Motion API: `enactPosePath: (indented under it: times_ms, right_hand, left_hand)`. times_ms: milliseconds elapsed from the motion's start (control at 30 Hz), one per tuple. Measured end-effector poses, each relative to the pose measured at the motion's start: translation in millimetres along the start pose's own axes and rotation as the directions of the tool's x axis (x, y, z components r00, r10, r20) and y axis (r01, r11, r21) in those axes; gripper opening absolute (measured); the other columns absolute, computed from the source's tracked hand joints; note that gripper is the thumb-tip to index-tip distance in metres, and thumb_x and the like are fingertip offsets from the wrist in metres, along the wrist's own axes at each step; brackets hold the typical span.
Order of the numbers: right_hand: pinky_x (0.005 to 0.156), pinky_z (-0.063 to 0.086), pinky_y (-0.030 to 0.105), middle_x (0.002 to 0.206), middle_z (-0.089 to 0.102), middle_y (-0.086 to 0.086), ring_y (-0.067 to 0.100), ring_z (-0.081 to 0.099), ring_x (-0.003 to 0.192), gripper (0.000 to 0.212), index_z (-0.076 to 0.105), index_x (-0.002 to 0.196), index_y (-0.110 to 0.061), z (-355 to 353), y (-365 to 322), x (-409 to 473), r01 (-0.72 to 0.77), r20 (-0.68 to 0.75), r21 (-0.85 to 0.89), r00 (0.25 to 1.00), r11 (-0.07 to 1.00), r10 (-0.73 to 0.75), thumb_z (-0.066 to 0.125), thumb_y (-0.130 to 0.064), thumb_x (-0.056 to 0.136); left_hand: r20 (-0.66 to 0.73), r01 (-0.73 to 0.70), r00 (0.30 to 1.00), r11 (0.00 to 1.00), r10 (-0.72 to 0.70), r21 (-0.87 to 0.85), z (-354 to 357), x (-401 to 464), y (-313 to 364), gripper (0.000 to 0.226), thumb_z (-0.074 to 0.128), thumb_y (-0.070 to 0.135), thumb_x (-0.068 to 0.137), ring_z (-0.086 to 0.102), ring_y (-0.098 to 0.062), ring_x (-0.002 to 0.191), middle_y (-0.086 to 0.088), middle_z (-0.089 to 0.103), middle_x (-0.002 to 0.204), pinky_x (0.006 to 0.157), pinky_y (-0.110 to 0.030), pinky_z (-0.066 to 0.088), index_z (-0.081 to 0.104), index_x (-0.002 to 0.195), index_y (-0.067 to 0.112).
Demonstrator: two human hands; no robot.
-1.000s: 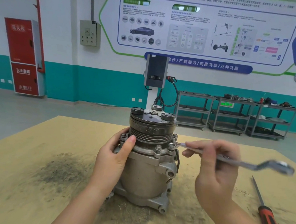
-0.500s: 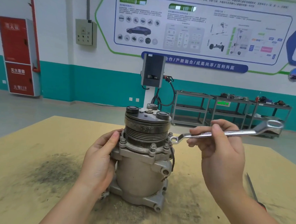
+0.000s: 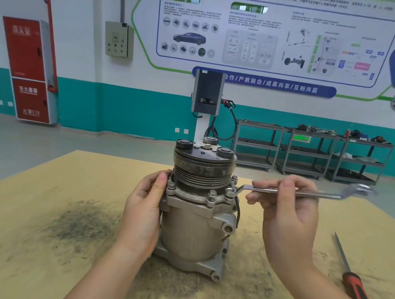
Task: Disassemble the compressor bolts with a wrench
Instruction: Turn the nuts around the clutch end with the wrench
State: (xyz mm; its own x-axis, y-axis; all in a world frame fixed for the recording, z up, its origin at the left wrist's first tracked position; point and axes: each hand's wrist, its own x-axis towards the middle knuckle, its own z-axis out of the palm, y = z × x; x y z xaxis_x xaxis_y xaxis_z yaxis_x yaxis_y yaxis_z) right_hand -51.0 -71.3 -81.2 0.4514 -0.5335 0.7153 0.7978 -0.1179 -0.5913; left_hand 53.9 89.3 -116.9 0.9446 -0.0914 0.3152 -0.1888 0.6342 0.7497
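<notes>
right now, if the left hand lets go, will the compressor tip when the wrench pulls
Probably heavy: the compressor looks like cast metal. But it stands tall on a small foot, and the wrench sits high at the flange, so it could twist or tip. The left hand bracing it likely prevents that.

The tan table (image 3: 26, 208) carries the upright compressor (image 3: 194, 230), a red-handled screwdriver (image 3: 356, 290) lying near its right, and dark smudges (image 3: 81, 225)

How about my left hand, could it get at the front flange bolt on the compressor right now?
Probably yes. The left hand grips the compressor just beside the flange, and the front bolt stands uncovered. The wrench in the right hand sits further right, out of the way.
</notes>
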Motion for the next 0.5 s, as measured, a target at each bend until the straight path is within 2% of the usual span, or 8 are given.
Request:
enactPosePath:
  times_ms: [67,100,200,300,367,433,467,500]
  right_hand:
    - [0.067,0.056,0.030,0.085,0.068,0.008,0.020,0.068,0.066,0.010,0.054,0.096,-0.027,-2,3,-8,0.305,0.159,-0.126,0.945,0.944,-0.285,0.050,-0.036,0.099]
    - [0.068,0.057,0.030,0.089,0.068,0.006,0.017,0.070,0.070,0.010,0.057,0.096,-0.028,-3,2,-10,0.406,0.251,-0.177,0.900,0.897,-0.357,0.050,-0.035,0.099]
    - [0.076,0.056,0.025,0.096,0.070,-0.002,0.011,0.069,0.088,0.018,0.061,0.095,-0.016,-3,-4,-13,0.579,0.464,-0.326,0.786,0.747,-0.407,0.054,-0.032,0.098]
    - [0.073,0.056,0.025,0.088,0.073,0.005,0.014,0.068,0.082,0.024,0.071,0.083,-0.007,7,-13,-16,0.696,0.579,-0.438,0.703,0.570,-0.413,0.063,-0.028,0.090]
    - [0.068,0.055,0.028,0.084,0.072,0.003,0.013,0.068,0.076,0.024,0.071,0.084,-0.006,11,-19,-14,0.665,0.573,-0.467,0.730,0.582,-0.373,0.063,-0.028,0.089]
    - [0.062,0.057,0.030,0.083,0.071,-0.001,0.009,0.068,0.073,0.013,0.063,0.097,-0.017,13,-27,-9,0.532,0.463,-0.454,0.826,0.714,-0.321,0.056,-0.028,0.094]
    - [0.060,0.057,0.030,0.081,0.071,-0.001,0.010,0.069,0.071,0.005,0.055,0.100,-0.021,13,-31,-6,0.435,0.378,-0.422,0.882,0.795,-0.282,0.053,-0.023,0.097]
    - [0.060,0.057,0.029,0.080,0.071,0.004,0.013,0.070,0.067,0.006,0.049,0.101,-0.022,12,-33,-3,0.313,0.274,-0.368,0.936,0.875,-0.219,0.049,-0.017,0.098]
  left_hand:
    - [0.008,-0.014,1.000,1.000,0.014,0.009,-1,0,0,0.019,0.062,0.031,0.082,0.070,-0.011,0.092,-0.003,0.076,0.101,0.069,-0.018,0.055,0.077,0.089,0.023]
    - [0.014,-0.023,1.000,1.000,0.022,0.020,-1,-1,-1,0.019,0.062,0.032,0.083,0.070,-0.011,0.092,-0.002,0.076,0.101,0.070,-0.018,0.055,0.078,0.088,0.025]
    - [0.034,-0.044,0.999,0.997,0.042,0.070,-2,0,-2,0.020,0.061,0.036,0.084,0.069,-0.012,0.097,-0.001,0.075,0.103,0.078,-0.024,0.053,0.079,0.090,0.030]
    - [0.037,-0.047,0.998,0.995,0.044,0.091,-3,1,-3,0.021,0.061,0.037,0.084,0.069,-0.013,0.098,-0.001,0.075,0.104,0.081,-0.027,0.051,0.078,0.091,0.030]
    - [0.047,-0.051,0.998,0.993,0.046,0.108,-4,2,-4,0.021,0.061,0.038,0.084,0.069,-0.014,0.100,-0.002,0.075,0.106,0.080,-0.026,0.052,0.078,0.093,0.030]
    - [0.062,-0.059,0.997,0.989,0.051,0.133,-7,2,-4,0.023,0.061,0.041,0.085,0.068,-0.016,0.104,-0.002,0.074,0.108,0.084,-0.029,0.050,0.077,0.097,0.029]
    - [0.068,-0.064,0.996,0.987,0.055,0.145,-7,2,-4,0.025,0.061,0.043,0.085,0.068,-0.016,0.106,-0.002,0.074,0.109,0.086,-0.031,0.048,0.077,0.098,0.029]
    - [0.073,-0.070,0.996,0.985,0.059,0.157,-8,2,-4,0.028,0.062,0.048,0.085,0.068,-0.017,0.107,-0.003,0.074,0.110,0.088,-0.033,0.047,0.077,0.100,0.029]
